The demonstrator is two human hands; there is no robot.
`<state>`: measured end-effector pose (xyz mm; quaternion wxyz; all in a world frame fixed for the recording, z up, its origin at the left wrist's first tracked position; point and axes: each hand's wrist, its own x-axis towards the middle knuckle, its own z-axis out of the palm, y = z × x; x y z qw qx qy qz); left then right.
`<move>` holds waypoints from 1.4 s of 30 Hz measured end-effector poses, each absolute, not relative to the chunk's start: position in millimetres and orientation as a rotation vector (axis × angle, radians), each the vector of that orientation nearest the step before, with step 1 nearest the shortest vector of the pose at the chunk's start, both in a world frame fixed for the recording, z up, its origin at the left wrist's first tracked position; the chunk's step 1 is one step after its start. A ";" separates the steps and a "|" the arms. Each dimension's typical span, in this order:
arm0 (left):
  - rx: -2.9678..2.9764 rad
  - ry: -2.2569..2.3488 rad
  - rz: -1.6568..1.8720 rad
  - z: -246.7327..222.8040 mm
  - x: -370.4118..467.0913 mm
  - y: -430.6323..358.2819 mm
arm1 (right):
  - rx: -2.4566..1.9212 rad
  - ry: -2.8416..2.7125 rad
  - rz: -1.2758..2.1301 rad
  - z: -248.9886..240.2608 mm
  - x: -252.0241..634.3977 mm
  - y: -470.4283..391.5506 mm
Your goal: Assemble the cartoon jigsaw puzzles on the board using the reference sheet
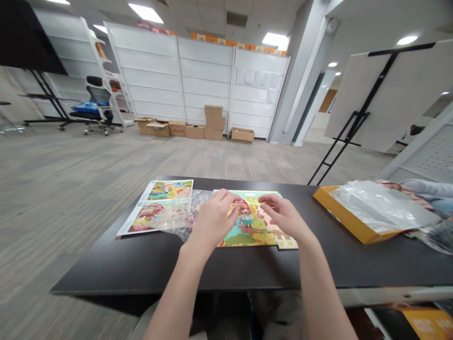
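A colourful illustrated farm board (233, 236) lies flat on the dark table (247, 271), with a fence-patterned piece (287, 243) at its lower right corner. Over the board's left part is my left hand (215, 217), fingers bent toward the right; its fingertips are too small to tell what they hold, if anything. My right hand (281, 213) hovers over the board's right part, its thumb and fingers apart with nothing clear between them. Beside my left hand, crumpled clear plastic (182, 231) partly covers a printed picture sheet (141, 212).
At the table's right stands a yellow open box (347, 217) with clear plastic packaging (382, 205), beside rolled fabric (424, 186). Farther off are cardboard boxes (214, 123), white shelves, an office chair (95, 106) and a board on a black stand (354, 123).
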<state>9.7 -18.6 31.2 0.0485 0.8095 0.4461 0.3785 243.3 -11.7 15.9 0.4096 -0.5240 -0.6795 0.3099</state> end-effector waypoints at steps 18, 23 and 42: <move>2.707 1.013 0.385 -10.2 136.7 -29.3 | -2.130 -1.830 0.503 8.9 338.6 -35.7; 2.671 1.001 0.353 -2.0 132.3 -29.7 | -2.234 -1.808 0.662 1.2 354.5 -47.6; 2.714 0.995 0.358 -4.4 135.9 -33.3 | -2.055 -1.638 0.857 -6.6 363.0 -46.2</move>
